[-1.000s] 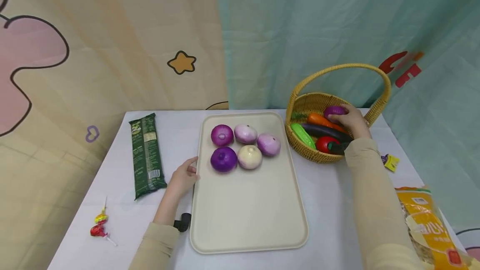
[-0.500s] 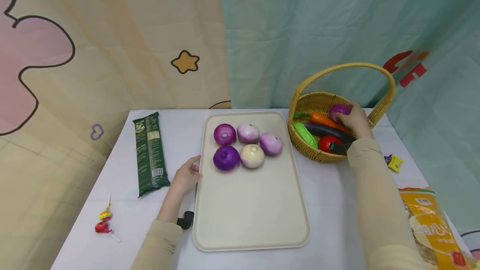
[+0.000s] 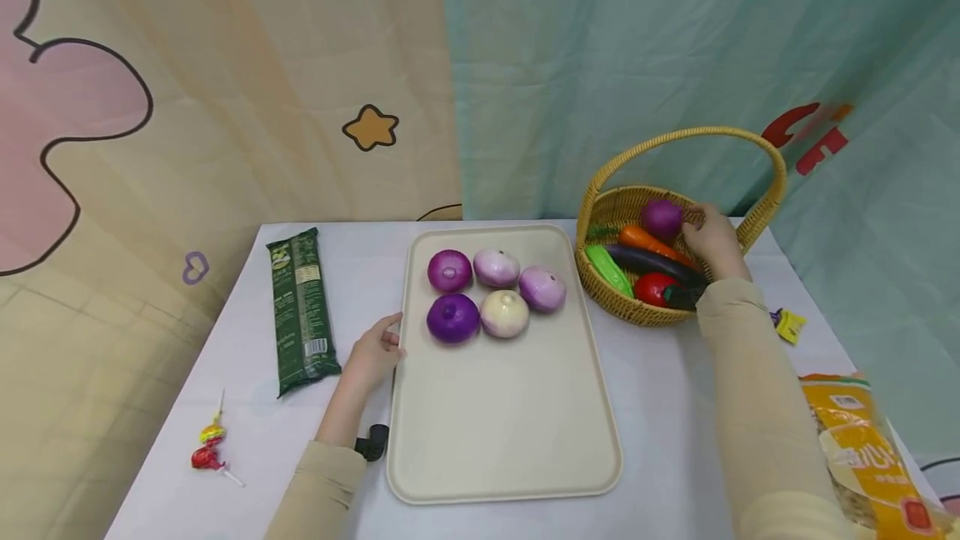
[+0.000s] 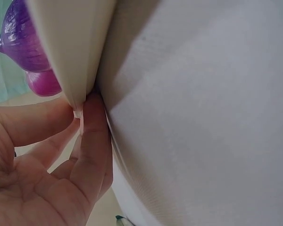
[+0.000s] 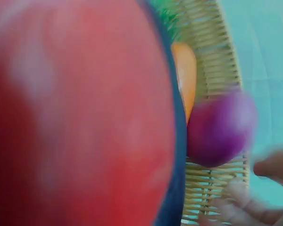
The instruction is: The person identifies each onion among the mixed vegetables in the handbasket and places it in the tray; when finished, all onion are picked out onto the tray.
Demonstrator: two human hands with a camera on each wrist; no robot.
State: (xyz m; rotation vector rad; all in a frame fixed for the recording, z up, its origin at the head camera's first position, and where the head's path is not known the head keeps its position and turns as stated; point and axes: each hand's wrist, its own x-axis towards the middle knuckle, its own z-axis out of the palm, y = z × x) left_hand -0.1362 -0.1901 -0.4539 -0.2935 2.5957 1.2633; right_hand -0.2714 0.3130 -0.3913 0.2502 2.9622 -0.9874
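Note:
My left hand (image 3: 375, 354) pinches the left edge of the beige tray (image 3: 502, 423); in the left wrist view the thumb lies on the rim (image 4: 68, 56) with fingers beneath. Several purple and pale onions (image 3: 453, 317) sit in its far half. My right hand (image 3: 712, 240) is over the right side of the wicker basket (image 3: 633, 311), fingers loosely bent. A purple onion (image 3: 663, 218) rests in the basket just left of those fingers, with a gap showing in the right wrist view. Around it lie a carrot (image 3: 637, 238), a dark eggplant (image 3: 652, 262), a red tomato (image 3: 654, 288) and a green vegetable (image 3: 609, 270).
The basket's tall handle (image 3: 690, 133) arches over it. A green packet (image 3: 302, 311) and lollipops (image 3: 210, 447) lie left of the tray. Toward the right edge are a small yellow wrapper (image 3: 790, 326) and an orange bag (image 3: 862, 448). A curtain (image 3: 562, 65) hangs behind the table.
The right hand, earlier gripping the purple onion in the basket, has let it go; its fingers are now apart from the onion. The left hand still holds the tray edge.

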